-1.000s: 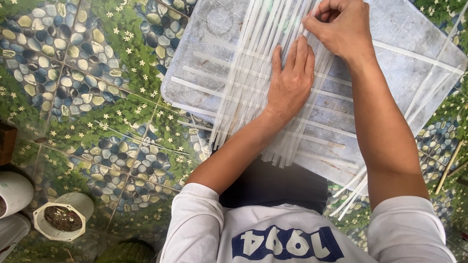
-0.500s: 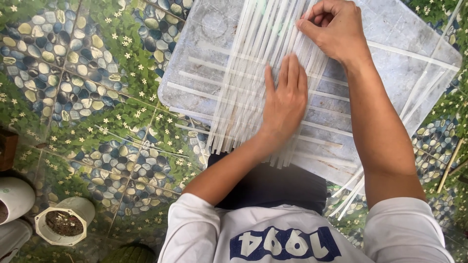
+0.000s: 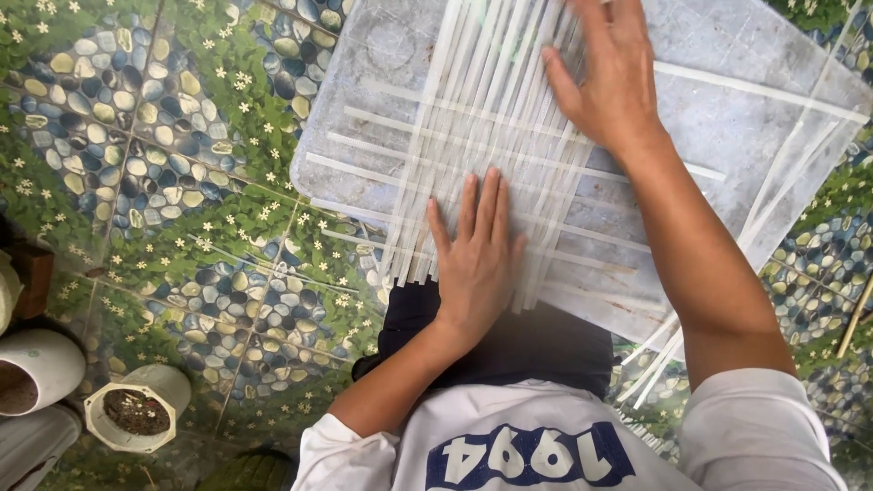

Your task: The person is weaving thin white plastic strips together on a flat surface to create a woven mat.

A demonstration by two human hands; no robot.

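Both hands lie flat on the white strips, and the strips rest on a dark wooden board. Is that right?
Not quite. The head view shows the left hand and right hand flat on the white strips, but these rest on a pale translucent plastic sheet, not a dark wooden board.

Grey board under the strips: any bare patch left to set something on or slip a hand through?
Bare: the translucent grey plastic board's far-right part, between the right hand and its right edge, crossed only by a few loose strips. Also the patterned tile floor left of it. Crowded: the woven white strips mid-board, left hand flat on them.
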